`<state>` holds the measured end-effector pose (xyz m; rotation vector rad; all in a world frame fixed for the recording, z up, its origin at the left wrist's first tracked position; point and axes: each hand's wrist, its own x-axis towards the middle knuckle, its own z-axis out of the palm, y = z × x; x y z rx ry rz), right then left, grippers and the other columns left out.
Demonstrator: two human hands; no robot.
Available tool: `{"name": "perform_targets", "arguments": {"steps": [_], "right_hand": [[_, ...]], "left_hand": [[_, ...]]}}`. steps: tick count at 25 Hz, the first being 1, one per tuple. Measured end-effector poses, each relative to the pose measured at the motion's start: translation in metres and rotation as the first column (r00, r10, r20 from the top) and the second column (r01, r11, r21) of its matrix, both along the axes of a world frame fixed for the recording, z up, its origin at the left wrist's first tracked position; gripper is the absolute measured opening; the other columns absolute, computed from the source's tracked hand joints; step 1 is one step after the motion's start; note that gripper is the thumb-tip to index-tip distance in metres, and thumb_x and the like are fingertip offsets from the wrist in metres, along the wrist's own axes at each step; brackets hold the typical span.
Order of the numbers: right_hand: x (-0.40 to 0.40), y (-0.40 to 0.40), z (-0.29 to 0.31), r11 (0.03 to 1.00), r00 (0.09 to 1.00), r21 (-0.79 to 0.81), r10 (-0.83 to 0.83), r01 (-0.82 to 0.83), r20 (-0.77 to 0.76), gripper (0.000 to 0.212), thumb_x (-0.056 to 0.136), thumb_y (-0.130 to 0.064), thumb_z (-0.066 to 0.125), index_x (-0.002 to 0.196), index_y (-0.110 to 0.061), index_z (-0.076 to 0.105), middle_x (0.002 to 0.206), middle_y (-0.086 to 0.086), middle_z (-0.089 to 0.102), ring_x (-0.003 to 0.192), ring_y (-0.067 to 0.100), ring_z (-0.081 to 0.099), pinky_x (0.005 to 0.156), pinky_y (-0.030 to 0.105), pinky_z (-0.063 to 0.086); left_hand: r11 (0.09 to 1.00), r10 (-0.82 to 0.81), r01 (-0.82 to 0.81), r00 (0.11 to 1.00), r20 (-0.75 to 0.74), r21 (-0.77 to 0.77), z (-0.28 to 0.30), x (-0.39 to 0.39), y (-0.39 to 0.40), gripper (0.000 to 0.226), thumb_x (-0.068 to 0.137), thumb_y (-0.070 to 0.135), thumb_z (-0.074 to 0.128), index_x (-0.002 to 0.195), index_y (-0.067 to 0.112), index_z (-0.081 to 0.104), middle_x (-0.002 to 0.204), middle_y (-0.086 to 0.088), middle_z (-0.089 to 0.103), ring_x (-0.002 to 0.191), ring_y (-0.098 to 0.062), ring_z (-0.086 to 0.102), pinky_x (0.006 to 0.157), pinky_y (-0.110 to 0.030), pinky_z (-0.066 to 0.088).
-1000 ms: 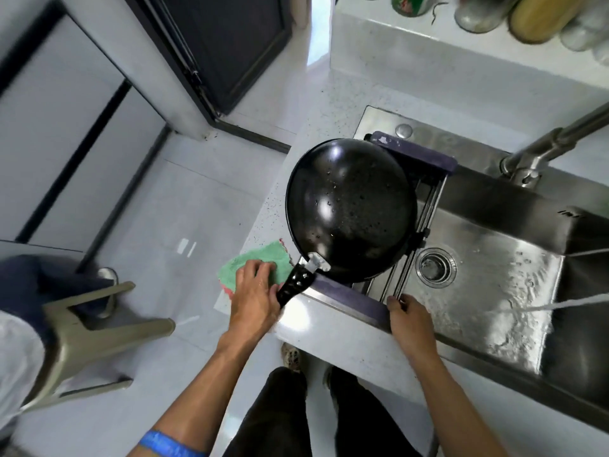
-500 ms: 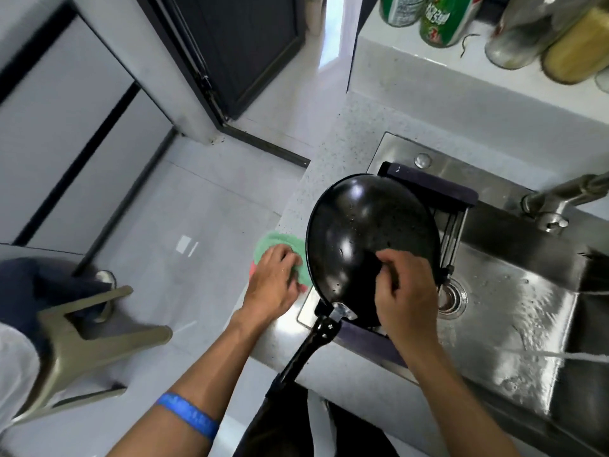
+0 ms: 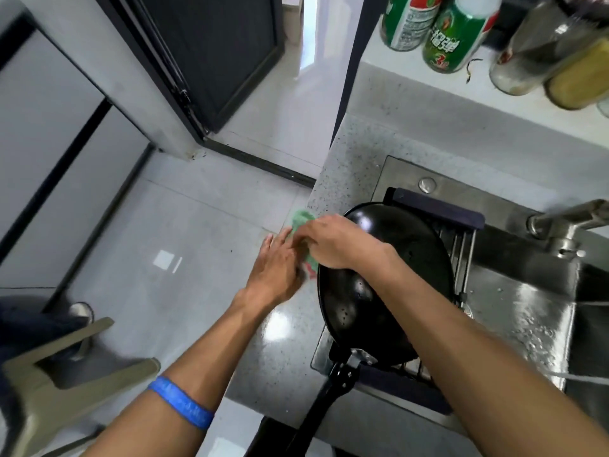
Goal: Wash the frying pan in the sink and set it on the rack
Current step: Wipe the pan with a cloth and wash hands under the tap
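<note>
The frying pan (image 3: 389,285) is lying upside down on the rack (image 3: 461,239), its wet black underside facing up and speckled with water drops. Its long black handle (image 3: 316,410) is pointing toward the person, sticking out past the front edge of the counter (image 3: 356,159). The rack is sitting across the left end of the sink (image 3: 527,311), with its dark end bars resting on the sink's rim and its metal rods showing to the right of the pan.

The right hand (image 3: 333,240) is reaching across the pan's far left edge, fingers curled down onto a green cloth (image 3: 301,219) that is lying on the counter just beside the pan. Whether it is truly gripping the cloth or only pressing on it, I cannot tell, since the fingertips are blurred and partly hidden. The left hand (image 3: 278,268) is lying flat and open, fingers stretched out, touching the near side of the same cloth. A blue band (image 3: 179,402) is circling the left forearm.

A metal tap (image 3: 566,222) is standing behind the sink at the right. On the ledge above, two green cans (image 3: 438,31) and a couple of glass bottles (image 3: 540,51) are standing in a row. At lower left, the leg of a beige stool (image 3: 56,384) is showing over the pale tiled floor (image 3: 184,245).
</note>
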<state>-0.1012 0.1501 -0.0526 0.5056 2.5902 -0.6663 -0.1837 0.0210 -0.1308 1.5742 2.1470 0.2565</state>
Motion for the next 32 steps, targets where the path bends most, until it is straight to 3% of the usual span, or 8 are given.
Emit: {"name": "perform_targets", "arguments": {"steps": [3, 5, 8, 11, 14, 20, 24, 32], "right_hand": [[-0.023, 0.05, -0.012, 0.941, 0.964, -0.208, -0.263, 0.267, 0.05, 0.04, 0.09, 0.003, 0.042, 0.113, -0.008, 0.073, 0.124, 0.014, 0.067, 0.112, 0.029, 0.061, 0.095, 0.025, 0.047], [-0.019, 0.079, -0.021, 0.785, 0.893, -0.44, -0.44, 0.436, 0.1, 0.035, 0.095, 0.006, 0.044, 0.117, -0.001, 0.07, 0.123, 0.019, 0.067, 0.11, 0.029, 0.062, 0.094, 0.022, 0.046], [-0.003, 0.116, -0.035, 0.662, 0.806, -0.527, -0.587, 0.533, 0.078, 0.035, 0.097, 0.005, 0.048, 0.126, -0.004, 0.064, 0.128, 0.02, 0.065, 0.117, 0.036, 0.061, 0.101, 0.033, 0.047], [0.016, 0.144, -0.055, 0.886, 0.885, -0.036, -0.464, 0.463, -0.027, 0.043, 0.098, -0.008, 0.045, 0.14, -0.004, 0.05, 0.148, 0.018, 0.047, 0.133, 0.035, 0.046, 0.105, 0.029, 0.042], [0.017, 0.155, -0.063, 0.834, 0.907, 0.388, -0.421, 0.392, -0.012, 0.043, 0.095, -0.017, 0.046, 0.137, -0.012, 0.053, 0.143, 0.013, 0.048, 0.128, 0.035, 0.048, 0.102, 0.043, 0.041], [0.018, 0.187, -0.077, 0.924, 0.901, 0.045, -0.358, 0.379, -0.244, 0.051, 0.093, 0.003, 0.051, 0.144, -0.005, 0.049, 0.154, 0.011, 0.043, 0.14, 0.03, 0.04, 0.114, 0.031, 0.026], [0.029, 0.203, -0.097, 0.927, 0.893, 0.04, -0.347, 0.373, -0.287, 0.05, 0.093, 0.002, 0.052, 0.142, 0.008, 0.045, 0.152, 0.028, 0.039, 0.142, 0.042, 0.037, 0.12, 0.043, 0.026], [0.088, 0.209, -0.091, 0.862, 0.849, 0.095, -0.463, 0.498, -0.253, 0.064, 0.1, -0.014, 0.044, 0.158, -0.014, 0.018, 0.161, 0.01, 0.03, 0.138, 0.034, 0.036, 0.115, 0.044, 0.03]], "left_hand": [[0.985, -0.102, 0.095, 0.994, -0.041, -0.147, 0.012, -0.016, 0.055, 0.058, 0.098, 0.026, 0.039, 0.153, 0.024, 0.02, 0.161, 0.001, 0.014, 0.149, -0.027, 0.01, 0.117, -0.056, 0.015], [0.952, -0.19, 0.171, 0.981, -0.049, -0.254, 0.013, -0.023, 0.086, 0.066, 0.098, 0.025, 0.039, 0.155, 0.028, 0.007, 0.164, 0.003, -0.002, 0.15, -0.026, -0.003, 0.117, -0.06, 0.007], [0.946, -0.266, 0.235, 0.957, -0.12, -0.222, 0.014, -0.032, 0.128, 0.064, 0.095, 0.028, 0.043, 0.154, 0.027, 0.019, 0.163, 0.0, 0.007, 0.15, -0.026, -0.004, 0.116, -0.062, -0.001], [0.98, -0.194, 0.198, 0.937, -0.289, -0.013, 0.014, -0.021, 0.147, 0.036, 0.098, 0.032, 0.038, 0.129, 0.025, 0.054, 0.138, -0.002, 0.049, 0.135, -0.027, 0.034, 0.116, -0.053, 0.019], [0.979, -0.198, 0.203, 0.931, -0.306, -0.013, 0.013, -0.017, 0.159, 0.034, 0.095, 0.035, 0.045, 0.125, 0.02, 0.05, 0.127, -0.001, 0.051, 0.125, -0.025, 0.043, 0.111, -0.054, 0.025], [0.904, -0.333, 0.272, 0.932, -0.145, -0.329, 0.019, -0.023, 0.215, 0.111, 0.067, 0.03, 0.088, 0.15, 0.001, 0.02, 0.159, -0.017, 0.007, 0.141, -0.034, 0.024, 0.106, -0.047, 0.042], [0.901, -0.321, 0.262, 0.939, -0.124, -0.347, 0.013, -0.022, 0.214, 0.118, 0.07, 0.025, 0.086, 0.153, 0.002, 0.006, 0.16, -0.019, -0.007, 0.146, -0.04, 0.01, 0.115, -0.044, 0.029], [0.907, -0.233, 0.199, 0.971, -0.05, -0.372, 0.014, -0.021, 0.214, 0.111, 0.082, 0.012, 0.074, 0.153, 0.013, -0.012, 0.155, -0.008, -0.027, 0.146, -0.031, -0.011, 0.116, -0.042, 0.01]]}}
